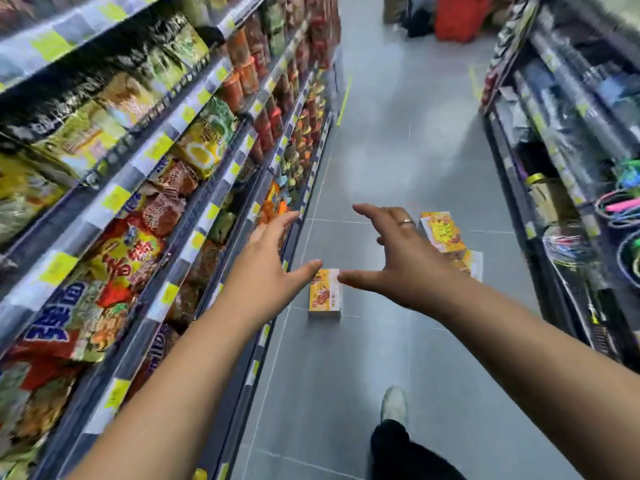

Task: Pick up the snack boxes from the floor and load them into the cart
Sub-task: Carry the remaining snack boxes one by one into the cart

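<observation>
A yellow snack box [324,295] lies flat on the grey tiled floor in the middle of the aisle. Both arms stretch out over it. My left hand [266,258] hovers to its left with fingers spread and straight, holding nothing. My right hand [391,254], a ring on one finger, hovers to its right, also spread and empty. Behind the right hand a second yellow box [442,232] lies on the floor, with a third box [471,263] partly hidden by my right wrist. No cart is in view.
Shelves of snack bags [121,209] line the left side of the aisle. Dark shelves with household goods [571,174] run along the right. My shoe [393,403] stands on the floor at the lower middle. Red and dark items [457,15] sit at the aisle's far end.
</observation>
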Demonstrator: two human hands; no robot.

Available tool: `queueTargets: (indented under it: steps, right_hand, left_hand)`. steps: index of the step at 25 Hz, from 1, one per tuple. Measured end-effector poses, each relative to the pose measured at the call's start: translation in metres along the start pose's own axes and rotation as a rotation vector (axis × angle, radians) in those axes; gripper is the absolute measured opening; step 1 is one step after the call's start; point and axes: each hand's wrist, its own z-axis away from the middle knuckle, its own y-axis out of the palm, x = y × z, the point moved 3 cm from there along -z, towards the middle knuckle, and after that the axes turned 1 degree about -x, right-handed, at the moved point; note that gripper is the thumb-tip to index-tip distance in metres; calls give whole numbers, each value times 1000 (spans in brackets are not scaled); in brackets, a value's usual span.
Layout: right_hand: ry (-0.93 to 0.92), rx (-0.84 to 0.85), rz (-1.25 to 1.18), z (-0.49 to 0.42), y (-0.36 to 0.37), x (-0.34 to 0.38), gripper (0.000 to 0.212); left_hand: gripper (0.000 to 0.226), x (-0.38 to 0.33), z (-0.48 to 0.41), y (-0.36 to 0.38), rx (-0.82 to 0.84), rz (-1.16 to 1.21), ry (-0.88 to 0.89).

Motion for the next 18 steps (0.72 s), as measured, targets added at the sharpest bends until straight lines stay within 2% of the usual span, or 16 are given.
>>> queueTargets:
  steps: [4,8,13,18]
  right_hand:
    - [31,26,25,-86,17,-43,94]
    - [144,149,56,-199,66,-111,93]
    - [298,229,55,-305,158,-198,88]
    - [396,285,89,-405,275,-292,87]
  left_hand:
    - [72,40,-76,36,-1,76,-113]
    - [68,119,-167,95,10,150,-310]
    - [68,244,-236,180,73,219,-560]
    - [68,381,-301,278,56,243,-774]
